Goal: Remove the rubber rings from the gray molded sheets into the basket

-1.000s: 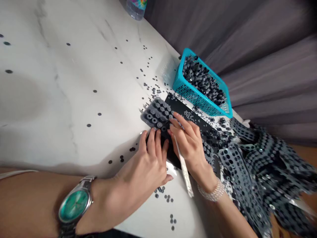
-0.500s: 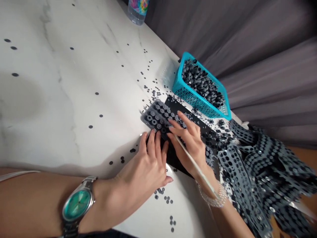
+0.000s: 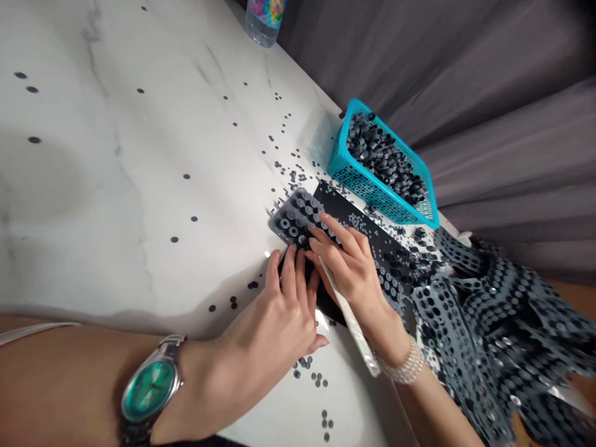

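Observation:
A dark grey rubber sheet (image 3: 298, 217) with rows of round, ringed plugs lies on a black mat (image 3: 331, 200). My left hand (image 3: 274, 323) rests with outstretched fingertips on the sheet's near edge, its thumb apart. In my right hand (image 3: 356, 267) is a thin, pale stick-like tool (image 3: 350, 320), its handle slanting back toward the wrist. The right fingertips are at the sheet's plugs, close to the left fingers. Beneath the hand, the tool's tip is hidden. More of the sheet (image 3: 391, 285) shows beyond the right hand.
A turquoise basket (image 3: 391, 202) full of small dark rubber pieces stands behind the mat. Punched rubber sheets (image 3: 456, 347) are heaped at the right. Small black discs (image 3: 233, 302) lie scattered over the white marbled table (image 3: 116, 205). A bottle (image 3: 263, 28) stands at the back edge.
My right hand has shifted slightly down and left over the sheet, its fingers drawn closer. The tool has turned, showing its broad handle below the wrist. My left hand stays nearly in place.

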Available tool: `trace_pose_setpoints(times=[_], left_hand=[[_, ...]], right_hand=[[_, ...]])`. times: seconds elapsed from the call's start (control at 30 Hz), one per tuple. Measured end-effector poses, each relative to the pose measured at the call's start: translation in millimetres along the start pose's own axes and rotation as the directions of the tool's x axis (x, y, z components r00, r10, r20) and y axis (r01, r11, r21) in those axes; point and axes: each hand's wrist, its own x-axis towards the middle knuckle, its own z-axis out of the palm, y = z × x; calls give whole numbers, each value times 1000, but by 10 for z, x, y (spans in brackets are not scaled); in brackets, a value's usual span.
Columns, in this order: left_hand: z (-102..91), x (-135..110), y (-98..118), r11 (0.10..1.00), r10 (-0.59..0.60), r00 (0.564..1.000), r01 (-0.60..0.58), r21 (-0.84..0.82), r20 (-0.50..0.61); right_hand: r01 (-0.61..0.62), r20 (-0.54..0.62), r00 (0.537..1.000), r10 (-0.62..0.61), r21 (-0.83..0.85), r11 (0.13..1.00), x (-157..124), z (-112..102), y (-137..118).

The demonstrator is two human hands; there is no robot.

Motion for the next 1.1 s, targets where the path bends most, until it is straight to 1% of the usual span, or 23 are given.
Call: trace_pose_setpoints(times=[0.07,0.1,0.13,0.17,0.2,0.23,0.27,0.3,0.33,0.43,0.53,0.67,0.87,0.93,1.1], left_hand=[[4,-1,4,1000,0,1000,0,-2,-1],[8,-1,7,1000,0,1000,0,1,4],[13,-1,10,1000,2,1000,-3,5,11],[17,0,12,1000,5,1000,-5,9,19],[21,1,14,1000,8,1000,-8,11,26],[23,2,14,1000,10,1000,-10,13,30],[24,3,14,1000,11,1000,-12,14,30],[23,4,13,1000,8,1000,-9,17,26],[20,4,11,1000,4,1000,-4,20,23],[6,3,3,1000,-1,1000,0,26,19],[-12,2,-3,1000,6,1000,-7,27,25],[-33,6,-10,1000,12,999,-12,19,33],[-43,24,-24,1000,18,999,-19,11,31],[-46,24,-24,1000,13,999,-13,10,30],[-48,12,-13,1000,6,999,-5,-4,32]], right_hand=[[-5,8,1000,5,-36,999,26,8,53],[-51,-29,998,50,-53,997,37,13,93],[-130,-96,988,123,-63,990,45,17,139],[-225,-176,961,212,-59,972,48,19,185],[-318,-247,922,299,-39,947,46,17,226],[-381,-287,887,362,-12,924,37,12,254],[-404,-290,874,391,13,914,21,5,267],[-396,-269,880,390,35,918,1,-5,261],[-365,-235,900,367,54,929,-23,-15,237],[-244,-137,957,257,105,964,-95,-48,93],[-152,-61,985,162,140,978,-129,-75,-48],[-98,-28,994,103,149,984,-113,-93,-112],[-51,-15,998,53,104,993,-83,-61,-85],[-12,-8,1000,12,78,997,-73,-57,-66],[141,49,989,-141,-12,990,-8,-69,-13]])
